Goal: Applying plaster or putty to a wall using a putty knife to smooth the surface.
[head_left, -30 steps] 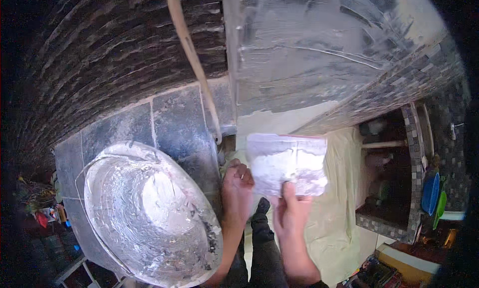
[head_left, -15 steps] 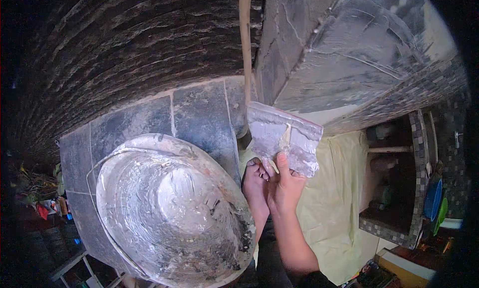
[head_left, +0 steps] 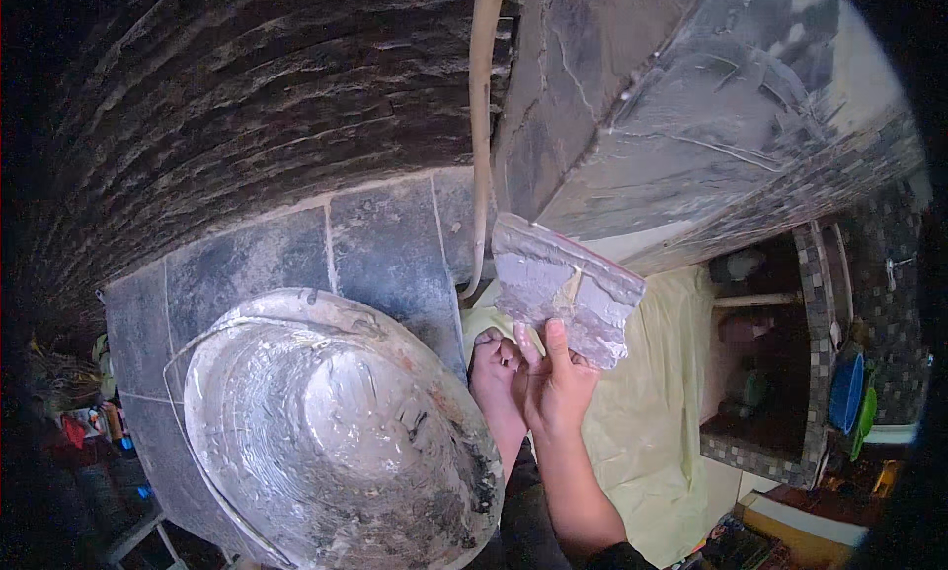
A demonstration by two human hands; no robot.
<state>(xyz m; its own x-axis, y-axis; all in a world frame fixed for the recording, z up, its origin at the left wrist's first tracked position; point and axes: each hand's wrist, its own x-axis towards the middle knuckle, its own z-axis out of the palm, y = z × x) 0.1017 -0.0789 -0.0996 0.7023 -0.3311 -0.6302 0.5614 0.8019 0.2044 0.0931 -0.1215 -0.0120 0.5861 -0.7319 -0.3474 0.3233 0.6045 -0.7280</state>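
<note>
My right hand [head_left: 561, 397] grips a wide, plaster-smeared spreader blade [head_left: 607, 299] near the middle of the view, thumb on its near side. Just left of it and touching it, my left hand [head_left: 496, 378] has curled fingers beside the lower part of the blade; whatever they hold is hidden. A large bucket [head_left: 237, 402], coated inside with grey and white plaster, stands left of both hands on dark slate tiles [head_left: 380, 249], its wire handle lying against the rim.
A rough dark stone wall [head_left: 247, 86], an upright wooden stick [head_left: 482, 96] and a grey plastered surface [head_left: 691, 155] lie beyond. Right are a pale green sheet [head_left: 667, 392], a mosaic-edged opening [head_left: 820, 353] and blue and green plastic items [head_left: 846, 392]. A metal frame [head_left: 148, 540] stands lower left.
Since one second ago my hands have come together and the blade has turned clockwise, its right end lower. The view has shifted slightly, moving the bucket and stick rightward in the picture.
</note>
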